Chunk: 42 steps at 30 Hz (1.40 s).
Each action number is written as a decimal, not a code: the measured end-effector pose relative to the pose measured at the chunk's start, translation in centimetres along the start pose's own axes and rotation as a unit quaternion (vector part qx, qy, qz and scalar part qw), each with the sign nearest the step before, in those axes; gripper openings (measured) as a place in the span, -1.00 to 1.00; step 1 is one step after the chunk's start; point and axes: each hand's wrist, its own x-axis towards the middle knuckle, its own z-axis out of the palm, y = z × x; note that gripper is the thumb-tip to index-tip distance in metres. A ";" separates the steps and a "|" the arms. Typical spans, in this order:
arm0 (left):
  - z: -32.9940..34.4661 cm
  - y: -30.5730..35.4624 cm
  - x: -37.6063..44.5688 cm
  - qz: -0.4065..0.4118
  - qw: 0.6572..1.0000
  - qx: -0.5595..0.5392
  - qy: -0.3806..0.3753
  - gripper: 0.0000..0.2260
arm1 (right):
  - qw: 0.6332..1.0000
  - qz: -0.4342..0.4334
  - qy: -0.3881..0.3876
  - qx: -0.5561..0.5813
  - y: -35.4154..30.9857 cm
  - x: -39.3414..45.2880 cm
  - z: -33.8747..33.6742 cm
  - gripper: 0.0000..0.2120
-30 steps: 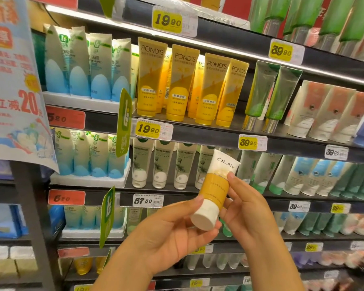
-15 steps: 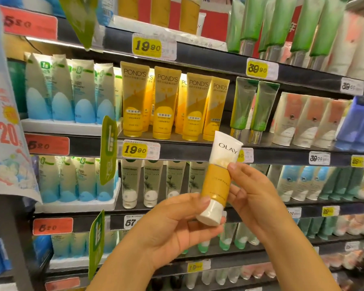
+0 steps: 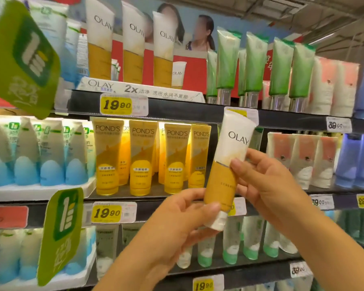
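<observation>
The Olay tube [image 3: 224, 171] is held up in front of the shelves, cap end down and crimped end up, leaning a little to the right, its top overlapping the edge of the upper shelf [image 3: 187, 111]. Both hands grasp it. The left hand [image 3: 172, 225] comes from below and pinches the lower orange part just above the white cap [image 3: 215, 221]: a fingertip [image 3: 213, 206] lies over the front of the tube and the rest of the hand curls round its left side. The cap sticks out free beneath that fingertip. The right hand [image 3: 267, 185] takes the tube's right edge higher up, about where white meets orange; its thumb [image 3: 236, 168] presses on the front and its fingers [image 3: 255, 157] wrap round the back, showing beside the printed name. Behind the tube stands a row of yellow Pond's tubes [image 3: 143, 156]. The shelf above carries more Olay tubes [image 3: 132, 47] beside green tubes [image 3: 254, 66], over a yellow price tag [image 3: 116, 105] reading 19.90
</observation>
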 end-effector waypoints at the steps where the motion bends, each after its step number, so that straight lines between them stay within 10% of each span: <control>1: 0.3 0.7 0.7 0.015 0.999 0.036 0.003 -0.62 | 1.000 -0.013 -0.004 -0.004 -0.5 0.8 -0.3 -0.60; 11: 2.1 8.0 8.3 0.202 0.925 0.301 0.113 -0.72 | 0.986 -0.150 -0.050 -0.058 -6.0 8.1 -1.7 -0.57; 21: 1.7 13.3 12.8 0.258 0.889 0.339 0.168 -0.75 | 0.965 -0.225 0.002 -0.138 -8.7 13.9 -2.3 -0.79; 29: -0.3 18.4 14.9 0.277 0.867 0.345 0.228 -0.78 | 0.938 -0.221 0.093 -0.250 -7.2 16.2 -3.5 -0.52; 42: -0.8 18.3 18.0 0.268 0.716 0.547 0.341 -0.68 | 0.885 -0.162 0.098 -0.426 -6.1 18.9 -2.6 -0.41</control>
